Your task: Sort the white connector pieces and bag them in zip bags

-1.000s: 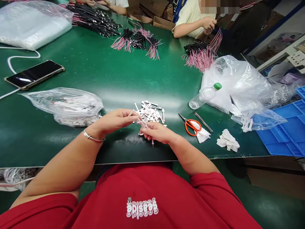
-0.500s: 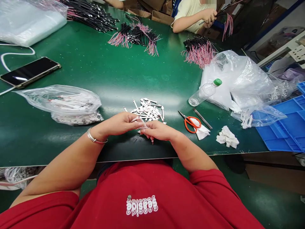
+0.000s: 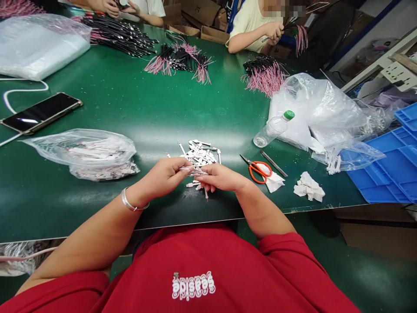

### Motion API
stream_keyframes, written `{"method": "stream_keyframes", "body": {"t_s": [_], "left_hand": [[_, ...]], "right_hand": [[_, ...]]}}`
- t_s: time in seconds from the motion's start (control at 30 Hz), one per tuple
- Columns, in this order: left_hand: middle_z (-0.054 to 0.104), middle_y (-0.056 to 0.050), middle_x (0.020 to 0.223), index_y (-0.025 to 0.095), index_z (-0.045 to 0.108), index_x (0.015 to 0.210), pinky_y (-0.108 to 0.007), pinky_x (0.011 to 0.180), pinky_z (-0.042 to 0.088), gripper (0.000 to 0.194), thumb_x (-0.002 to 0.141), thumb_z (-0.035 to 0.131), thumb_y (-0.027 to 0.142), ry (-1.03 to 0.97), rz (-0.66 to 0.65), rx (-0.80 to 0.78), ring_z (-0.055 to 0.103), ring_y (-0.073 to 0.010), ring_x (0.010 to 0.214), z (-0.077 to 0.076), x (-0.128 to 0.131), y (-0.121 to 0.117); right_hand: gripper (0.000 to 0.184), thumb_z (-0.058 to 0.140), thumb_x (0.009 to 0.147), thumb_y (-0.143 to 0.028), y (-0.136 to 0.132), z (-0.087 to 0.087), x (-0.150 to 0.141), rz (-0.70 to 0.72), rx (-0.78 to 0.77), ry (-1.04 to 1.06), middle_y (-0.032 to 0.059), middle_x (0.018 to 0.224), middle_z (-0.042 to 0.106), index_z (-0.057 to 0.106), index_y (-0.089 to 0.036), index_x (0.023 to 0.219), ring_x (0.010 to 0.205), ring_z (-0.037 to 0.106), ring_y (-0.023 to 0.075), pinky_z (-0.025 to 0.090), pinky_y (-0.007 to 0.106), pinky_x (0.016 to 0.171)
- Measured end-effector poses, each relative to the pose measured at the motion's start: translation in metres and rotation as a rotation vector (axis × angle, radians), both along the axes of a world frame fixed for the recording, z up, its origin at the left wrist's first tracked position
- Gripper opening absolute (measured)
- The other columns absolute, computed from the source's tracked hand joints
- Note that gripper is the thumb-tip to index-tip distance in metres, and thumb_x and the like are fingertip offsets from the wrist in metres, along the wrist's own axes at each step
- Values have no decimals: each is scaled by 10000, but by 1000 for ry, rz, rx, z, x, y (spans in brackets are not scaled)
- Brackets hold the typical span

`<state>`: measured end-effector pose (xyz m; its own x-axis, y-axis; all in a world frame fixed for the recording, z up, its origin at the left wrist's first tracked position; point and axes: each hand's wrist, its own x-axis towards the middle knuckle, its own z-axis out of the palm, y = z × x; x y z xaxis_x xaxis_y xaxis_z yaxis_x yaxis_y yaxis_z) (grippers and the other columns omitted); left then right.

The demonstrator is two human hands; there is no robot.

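My left hand [image 3: 166,176] and my right hand [image 3: 221,178] meet over the near part of the green table [image 3: 146,113]. Both pinch small white strip-like parts between thumb and fingers; a few of the parts poke out below my right hand. Just beyond my fingertips lies a loose pile of the same white parts [image 3: 198,153]. A silver bangle sits on my left wrist.
A clear bag of white parts [image 3: 87,152] lies to the left, a phone [image 3: 41,112] behind it. Orange scissors [image 3: 257,170], a thin metal tool [image 3: 273,157], a plastic bottle [image 3: 272,129], crumpled tissue [image 3: 309,187], plastic bags and a blue tray [image 3: 391,165] are right. Co-workers handle pink-black wire bundles [image 3: 263,74] at the far edge.
My hands have stayed together at the near table edge, fingers shifting on the small parts. The view has tilted slightly.
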<state>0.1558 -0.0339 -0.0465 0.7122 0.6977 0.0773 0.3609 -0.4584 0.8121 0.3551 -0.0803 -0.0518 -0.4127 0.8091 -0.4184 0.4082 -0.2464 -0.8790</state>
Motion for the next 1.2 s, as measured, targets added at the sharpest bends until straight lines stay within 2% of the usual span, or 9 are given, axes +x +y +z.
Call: {"method": "stream_keyframes", "body": {"t_s": [0.2, 0.3, 0.5, 0.6, 0.73, 0.83, 0.97, 1.07, 1.2], "left_hand": [[645, -28, 744, 185, 663, 864, -246, 645, 362, 226, 870, 489, 330, -38, 11, 137, 529, -146, 665, 3, 1, -9], [574, -9, 655, 182, 627, 788, -246, 593, 349, 218, 863, 511, 351, -199, 166, -6, 469, -131, 598, 3, 4, -11], [342, 65, 504, 178, 514, 769, -205, 448, 235, 236, 863, 536, 393, -639, 325, -510, 289, -76, 456, -6, 14, -7], [366, 68, 494, 161, 520, 785, -185, 425, 220, 239, 837, 571, 388, -697, 416, -627, 293, -60, 434, -9, 19, -5], [437, 61, 503, 155, 515, 807, -169, 407, 234, 220, 822, 582, 365, -715, 498, -712, 333, -53, 415, -10, 23, -5], [527, 38, 570, 160, 498, 831, -171, 393, 237, 226, 824, 578, 371, -742, 551, -717, 392, -57, 425, -11, 28, -6], [573, 13, 620, 167, 461, 783, -185, 390, 246, 254, 837, 556, 397, -724, 500, -685, 415, -59, 430, -14, 37, -12], [539, 27, 593, 172, 454, 769, -192, 408, 272, 270, 843, 549, 413, -667, 446, -647, 403, -60, 432, -19, 42, -16], [539, 24, 639, 169, 464, 790, -188, 441, 302, 280, 862, 535, 429, -555, 360, -583, 395, -57, 466, -25, 42, -20]], "right_hand": [[159, 506, 884, -229, -1, 10, 6, -11, 105, -61, -39, 595, 534, 538, -160, 745, 512, 530, 75, 454, 179, 473], [149, 512, 870, -207, 1, 9, 7, -41, 45, 57, -36, 598, 542, 538, -152, 735, 507, 523, 71, 448, 178, 463], [152, 479, 895, -180, 5, 3, 3, -147, -124, 186, -24, 603, 573, 562, -131, 778, 499, 565, 70, 445, 156, 430], [185, 433, 929, -184, 7, -1, -1, -273, -193, 235, -18, 613, 588, 569, -130, 817, 486, 579, 67, 452, 148, 424], [182, 445, 941, -234, 10, -4, -6, -511, -147, 292, -26, 577, 593, 564, -146, 836, 436, 523, 50, 424, 134, 409], [170, 504, 919, -282, 7, -6, -12, -588, -111, 347, 14, 712, 665, 606, -149, 890, 618, 618, 79, 458, 141, 499], [189, 592, 855, -325, 3, -12, -26, -591, 19, 421, 31, 962, 684, 672, -171, 929, 905, 615, 118, 492, 193, 709], [198, 643, 796, -358, 3, -18, -33, -651, 96, 501, 1, 819, 650, 665, -162, 779, 786, 582, 100, 475, 229, 782], [252, 690, 737, -408, 7, -20, -33, -685, 111, 614, -31, 636, 566, 655, -159, 751, 612, 497, 78, 468, 232, 711]]}}
